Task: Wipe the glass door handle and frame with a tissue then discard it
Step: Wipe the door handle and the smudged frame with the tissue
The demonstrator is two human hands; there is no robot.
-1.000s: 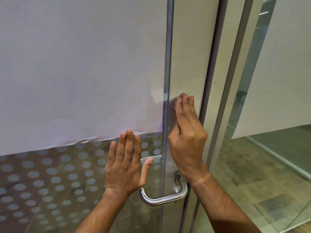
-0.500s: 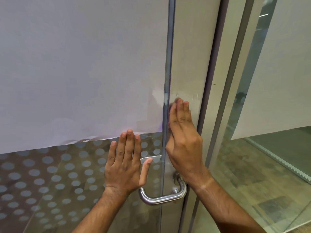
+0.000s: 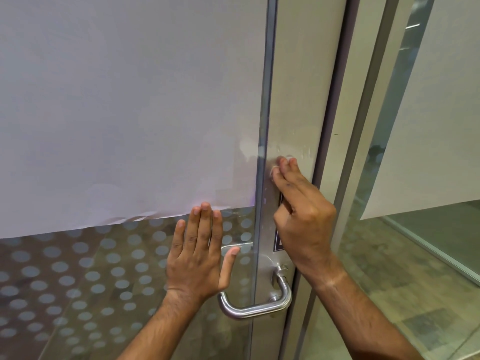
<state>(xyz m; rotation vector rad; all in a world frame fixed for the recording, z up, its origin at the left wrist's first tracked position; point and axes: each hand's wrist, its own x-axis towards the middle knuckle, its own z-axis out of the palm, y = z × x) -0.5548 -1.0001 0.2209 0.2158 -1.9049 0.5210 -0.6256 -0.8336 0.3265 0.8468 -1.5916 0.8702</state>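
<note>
A glass door [image 3: 78, 268] with a dotted film has a metal frame stile [image 3: 293, 87] on its right side. A curved steel handle [image 3: 257, 307] sticks out low on the stile. My left hand [image 3: 200, 255] lies flat and open on the glass just left of the handle. My right hand [image 3: 301, 214] presses its fingertips against the stile above the handle. A small bit of white tissue [image 3: 274, 168] shows under those fingertips; the rest is hidden by the hand.
White paper [image 3: 130, 100] covers the upper part of the door. To the right stand the grey door jamb [image 3: 345, 126] and another glass panel [image 3: 441, 100] with white paper. A wooden floor [image 3: 389, 294] shows through the glass.
My right hand slid down the stile and left a little, then back to the right, fingertips still pressed on the metal. My left hand stayed flat on the glass.
</note>
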